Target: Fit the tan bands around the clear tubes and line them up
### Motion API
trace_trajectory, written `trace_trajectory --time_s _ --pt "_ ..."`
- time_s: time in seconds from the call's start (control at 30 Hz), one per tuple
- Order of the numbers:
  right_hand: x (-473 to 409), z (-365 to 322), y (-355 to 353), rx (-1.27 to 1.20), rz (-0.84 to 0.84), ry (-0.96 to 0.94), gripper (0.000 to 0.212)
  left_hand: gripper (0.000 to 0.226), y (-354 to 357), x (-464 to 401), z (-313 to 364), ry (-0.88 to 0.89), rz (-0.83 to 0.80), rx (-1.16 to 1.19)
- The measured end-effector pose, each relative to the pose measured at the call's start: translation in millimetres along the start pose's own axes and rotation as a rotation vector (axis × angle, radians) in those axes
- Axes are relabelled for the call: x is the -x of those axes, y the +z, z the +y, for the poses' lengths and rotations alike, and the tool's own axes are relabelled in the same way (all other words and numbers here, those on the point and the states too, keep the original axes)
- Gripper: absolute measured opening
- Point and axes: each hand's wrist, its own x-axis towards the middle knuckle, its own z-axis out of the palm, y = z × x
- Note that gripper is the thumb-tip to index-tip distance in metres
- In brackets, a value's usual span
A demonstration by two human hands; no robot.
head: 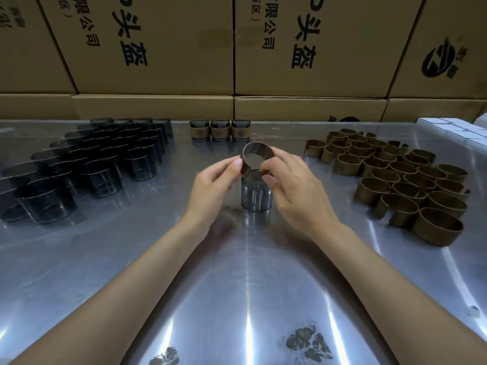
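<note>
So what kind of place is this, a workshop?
Probably a small packing or assembly workshop: stacked cardboard cartons behind a metal table, with batches of clear tubes and tan bands.

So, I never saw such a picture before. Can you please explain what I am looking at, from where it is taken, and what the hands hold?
There is no machine here. A camera worn on a person's head looks forward and down at their own two bare hands. The left hand and right hand together pinch a split tan band, held just above an upright clear tube on the shiny metal table. On the left stand many bare tubes; on the right lie loose bands. At the back, three finished tubes already wear bands. Cardboard boxes stand behind.
</note>
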Motion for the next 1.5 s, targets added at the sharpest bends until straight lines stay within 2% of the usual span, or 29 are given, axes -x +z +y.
trace_trajectory --time_s 0.2,0.4,0.5,0.63,0.7,0.8,0.83,0.93,0.97,1.07,1.13,1.2,1.27,1.3,1.4,1.5 --pt "1 6 0 0.02 -0.058 -0.022 0.011 0.043 -1 0 -4 -0.121 -0.097 0.019" --pt "4 9 5 -0.112 -0.104 0.108 0.011 0.022 0 -2 -11 -0.186 -0.137 -0.01" --pt "6 7 10 -0.233 -0.117 0.172 0.014 0.03 1 -4 -15 -0.168 -0.144 -0.05" --pt "5 7 17 -0.384 -0.129 0.291 0.009 0.026 3 -6 -21 -0.138 -0.128 -0.08" --pt "5 7 20 -0.478 -0.123 0.336 0.008 0.036 4 -7 -21 -0.139 -0.126 -0.084" --pt "5 9 23 -0.656 -0.113 0.44 0.023 0.074 4 -7 -16 -0.164 -0.177 -0.102" --pt "5 11 24 -0.697 -0.13 0.493 0.031 0.077 3 -7 -15 -0.175 -0.21 -0.118" --pt "5 15 28 -0.658 -0.248 0.585 0.048 0.047 2 -5 -12 -0.122 -0.311 -0.229" --pt "5 15 29 -0.612 -0.283 0.586 0.05 0.044 3 -3 -11 -0.109 -0.331 -0.27" --pt "4 12 31 -0.51 -0.315 0.554 0.055 0.063 6 0 -15 -0.146 -0.335 -0.439" --pt "5 11 31 -0.519 -0.293 0.538 0.055 0.073 10 3 -14 -0.141 -0.337 -0.472" --pt "5 6 29 -0.619 -0.263 0.517 0.052 0.067 13 6 -14 -0.092 -0.308 -0.392" --pt "4 0 29 -0.72 -0.204 0.507 0.047 0.036 19 8 -11 -0.087 -0.253 -0.25" --pt "3 -2 30 -0.761 -0.165 0.53 0.043 0.033 23 8 -10 -0.102 -0.221 -0.179" --pt "-1 -9 34 -0.874 -0.084 0.659 0.043 0.063 32 9 -12 -0.125 -0.148 -0.079" --pt "-6 -17 33 -1.109 -0.023 0.759 0.053 0.056 36 13 -7 -0.12 -0.084 0.022"
